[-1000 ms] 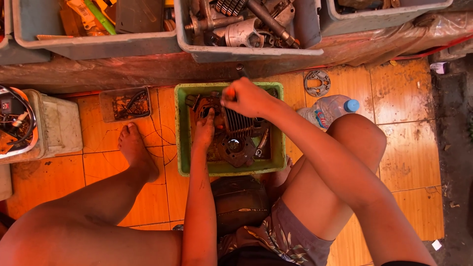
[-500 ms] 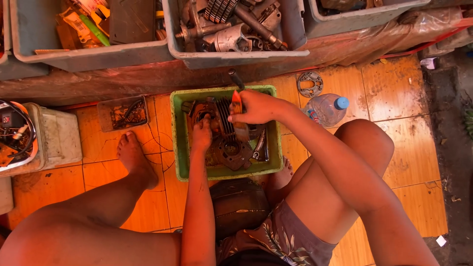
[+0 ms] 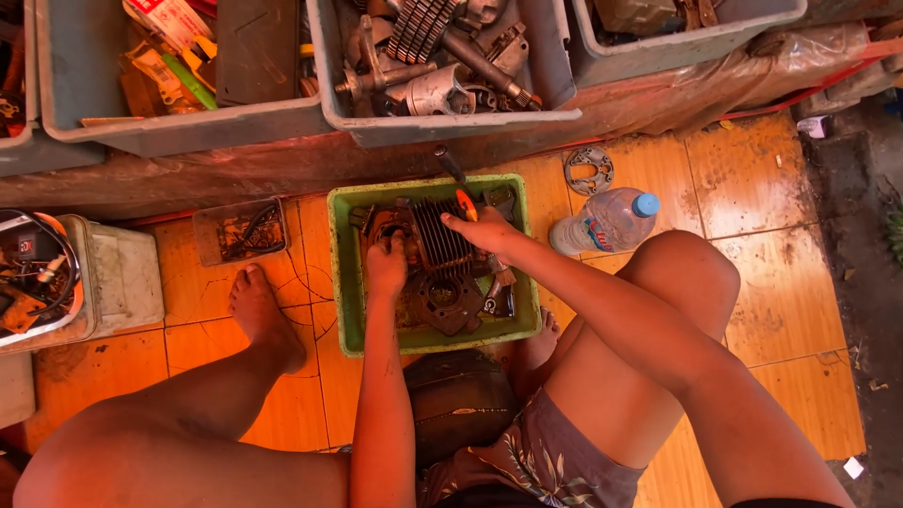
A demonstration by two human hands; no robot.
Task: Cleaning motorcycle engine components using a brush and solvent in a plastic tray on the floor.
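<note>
A green plastic tray (image 3: 340, 282) sits on the orange tiled floor between my legs. In it lies a dark, greasy finned engine block (image 3: 440, 254). My left hand (image 3: 387, 264) rests closed on the block's left side. My right hand (image 3: 484, 229) grips a screwdriver (image 3: 455, 179) with a black and orange handle, whose tip end is hidden against the top of the block. The handle sticks up over the tray's far rim.
Grey bins of metal engine parts (image 3: 442, 56) and tools (image 3: 179, 66) stand on a ledge ahead. A plastic water bottle (image 3: 607, 221) and a round metal plate (image 3: 588, 170) lie right of the tray. A small dish (image 3: 240, 230) and a white container (image 3: 113, 277) are at left.
My right hand has come down from above the tray's far rim onto the top of the engine block, bringing the screwdriver with it. The left hand stays on the block.
</note>
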